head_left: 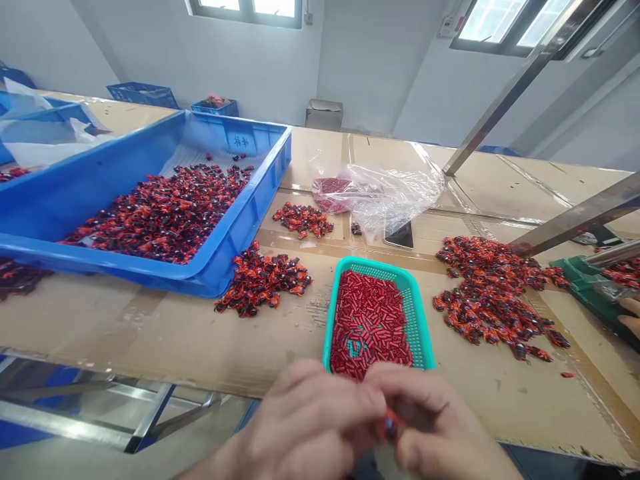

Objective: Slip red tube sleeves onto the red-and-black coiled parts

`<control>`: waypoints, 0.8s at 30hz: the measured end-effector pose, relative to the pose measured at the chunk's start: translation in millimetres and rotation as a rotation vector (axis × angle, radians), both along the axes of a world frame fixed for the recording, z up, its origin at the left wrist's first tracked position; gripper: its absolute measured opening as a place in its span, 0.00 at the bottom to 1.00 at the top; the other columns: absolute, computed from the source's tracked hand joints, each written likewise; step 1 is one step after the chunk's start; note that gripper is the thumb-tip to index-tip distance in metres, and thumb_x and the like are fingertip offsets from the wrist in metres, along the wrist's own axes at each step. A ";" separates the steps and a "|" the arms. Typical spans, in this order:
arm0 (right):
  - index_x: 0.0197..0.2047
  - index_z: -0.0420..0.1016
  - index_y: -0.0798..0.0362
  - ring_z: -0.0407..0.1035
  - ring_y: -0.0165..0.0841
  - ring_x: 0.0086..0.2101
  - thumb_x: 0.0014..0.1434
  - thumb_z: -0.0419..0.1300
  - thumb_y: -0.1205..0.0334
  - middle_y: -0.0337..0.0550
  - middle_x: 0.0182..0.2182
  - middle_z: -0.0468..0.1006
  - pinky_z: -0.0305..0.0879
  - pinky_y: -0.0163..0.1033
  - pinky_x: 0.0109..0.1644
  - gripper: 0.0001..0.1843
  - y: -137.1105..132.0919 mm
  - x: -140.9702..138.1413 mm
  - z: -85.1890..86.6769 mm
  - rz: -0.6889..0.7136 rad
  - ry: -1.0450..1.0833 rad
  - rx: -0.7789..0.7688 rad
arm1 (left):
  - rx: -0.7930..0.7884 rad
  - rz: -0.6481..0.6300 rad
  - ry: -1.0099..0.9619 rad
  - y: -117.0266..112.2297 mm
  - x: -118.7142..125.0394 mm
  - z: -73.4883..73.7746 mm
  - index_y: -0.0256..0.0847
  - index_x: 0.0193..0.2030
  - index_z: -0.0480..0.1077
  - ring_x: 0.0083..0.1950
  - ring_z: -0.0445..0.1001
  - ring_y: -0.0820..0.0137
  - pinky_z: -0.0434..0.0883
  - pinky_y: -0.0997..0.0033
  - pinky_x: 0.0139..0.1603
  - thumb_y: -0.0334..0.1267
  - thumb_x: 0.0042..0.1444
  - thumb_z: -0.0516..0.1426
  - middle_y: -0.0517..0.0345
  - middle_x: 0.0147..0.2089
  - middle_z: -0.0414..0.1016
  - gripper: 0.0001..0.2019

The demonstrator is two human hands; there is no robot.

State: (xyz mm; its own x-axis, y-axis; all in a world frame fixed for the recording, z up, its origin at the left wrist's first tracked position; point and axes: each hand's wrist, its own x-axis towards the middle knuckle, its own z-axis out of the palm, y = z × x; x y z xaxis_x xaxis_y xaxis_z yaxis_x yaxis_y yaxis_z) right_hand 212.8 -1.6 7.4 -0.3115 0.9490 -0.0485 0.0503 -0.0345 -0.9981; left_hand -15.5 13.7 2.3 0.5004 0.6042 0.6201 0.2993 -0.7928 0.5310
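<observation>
Both my hands meet at the bottom middle of the view, in front of the table's near edge. My left hand (305,423) and my right hand (430,427) have their fingers closed together around a small red and dark piece (390,425) pinched between them. Just beyond them stands a green mesh basket (417,293) filled with small red tubes (367,327). Loose piles of red and black parts lie left (263,280) and right (493,293) of the basket.
A large blue tray (240,227) with many red and black parts sits at left. A clear plastic bag (385,190) and a dark phone (399,235) lie behind the basket. Metal bars (575,220) slant at right, where another person's hand (631,315) rests by a green basket (587,287).
</observation>
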 end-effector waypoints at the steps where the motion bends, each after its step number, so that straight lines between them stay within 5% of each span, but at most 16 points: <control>1: 0.43 0.86 0.49 0.77 0.36 0.33 0.57 0.68 0.32 0.44 0.33 0.82 0.74 0.37 0.35 0.28 4.8 13.6 -3.5 -0.100 -0.113 0.039 | 0.096 -0.010 0.034 17.0 -1.8 -3.1 0.47 0.56 0.66 0.53 0.85 0.64 0.77 0.60 0.55 0.31 0.71 0.57 0.49 0.53 0.86 0.10; 3: 0.49 0.84 0.48 0.79 0.37 0.34 0.62 0.65 0.36 0.45 0.36 0.83 0.75 0.38 0.36 0.25 16.6 49.3 -14.8 -0.365 -0.469 0.175 | 0.202 0.177 0.206 52.1 -8.9 -12.3 0.45 0.51 0.67 0.59 0.80 0.64 0.71 0.59 0.58 0.27 0.71 0.55 0.50 0.56 0.84 0.08; 6: 0.43 0.83 0.52 0.77 0.42 0.32 0.61 0.59 0.28 0.50 0.33 0.83 0.73 0.46 0.36 0.34 34.6 107.1 -39.2 -0.676 -0.964 0.401 | 0.193 0.268 0.363 95.1 -20.4 -29.7 0.42 0.51 0.71 0.57 0.79 0.58 0.65 0.56 0.56 0.24 0.70 0.53 0.51 0.50 0.85 0.11; 9: 0.35 0.81 0.52 0.73 0.47 0.31 0.57 0.56 0.22 0.53 0.29 0.81 0.69 0.51 0.36 0.38 43.5 140.2 -57.5 -0.731 -1.124 0.441 | 0.167 0.257 0.429 119.4 -23.9 -45.0 0.41 0.44 0.74 0.52 0.78 0.57 0.65 0.57 0.53 0.22 0.67 0.52 0.51 0.42 0.84 0.12; 12: 0.40 0.81 0.54 0.72 0.49 0.34 0.62 0.53 0.25 0.57 0.33 0.81 0.68 0.54 0.40 0.38 38.0 133.7 -57.6 -0.741 -1.213 0.512 | 0.141 0.253 0.411 127.6 -21.1 -52.7 0.42 0.41 0.75 0.50 0.77 0.57 0.65 0.57 0.53 0.24 0.67 0.53 0.51 0.40 0.83 0.12; 15: 0.49 0.80 0.53 0.74 0.47 0.42 0.73 0.50 0.38 0.56 0.41 0.82 0.70 0.53 0.48 0.28 25.0 96.9 -42.6 -0.652 -1.209 0.627 | 0.103 0.251 0.302 122.6 -19.6 -50.3 0.43 0.46 0.76 0.50 0.77 0.59 0.66 0.56 0.55 0.29 0.69 0.55 0.52 0.44 0.83 0.09; 19: 0.54 0.78 0.50 0.77 0.42 0.43 0.73 0.57 0.60 0.47 0.43 0.83 0.73 0.46 0.47 0.11 16.5 40.8 -24.1 -0.142 -1.211 0.703 | -0.020 0.221 0.091 98.4 -19.6 -35.2 0.45 0.54 0.73 0.50 0.78 0.65 0.73 0.64 0.52 0.30 0.70 0.54 0.53 0.49 0.78 0.10; 21: 0.50 0.79 0.53 0.77 0.43 0.38 0.67 0.63 0.69 0.47 0.40 0.84 0.73 0.46 0.40 0.09 18.7 23.9 -22.0 0.017 -1.271 0.685 | -0.100 0.198 0.012 83.0 -17.5 -27.3 0.45 0.53 0.71 0.48 0.80 0.69 0.77 0.69 0.48 0.28 0.71 0.52 0.55 0.46 0.76 0.11; 24: 0.37 0.79 0.54 0.75 0.41 0.31 0.62 0.63 0.77 0.46 0.33 0.82 0.70 0.44 0.34 0.09 26.2 15.6 -25.5 0.045 -1.301 0.664 | -0.269 0.132 -0.105 63.3 -12.0 -20.8 0.45 0.51 0.70 0.42 0.81 0.71 0.80 0.74 0.43 0.28 0.71 0.53 0.58 0.41 0.76 0.09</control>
State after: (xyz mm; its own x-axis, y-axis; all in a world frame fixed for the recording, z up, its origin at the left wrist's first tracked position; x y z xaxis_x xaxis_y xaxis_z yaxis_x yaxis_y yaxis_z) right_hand 228.4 24.6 -18.1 -0.4199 0.8995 0.1206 0.8992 0.4304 -0.0793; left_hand -27.5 77.0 -18.6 0.3487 0.8088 0.4736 0.3229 -0.5781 0.7494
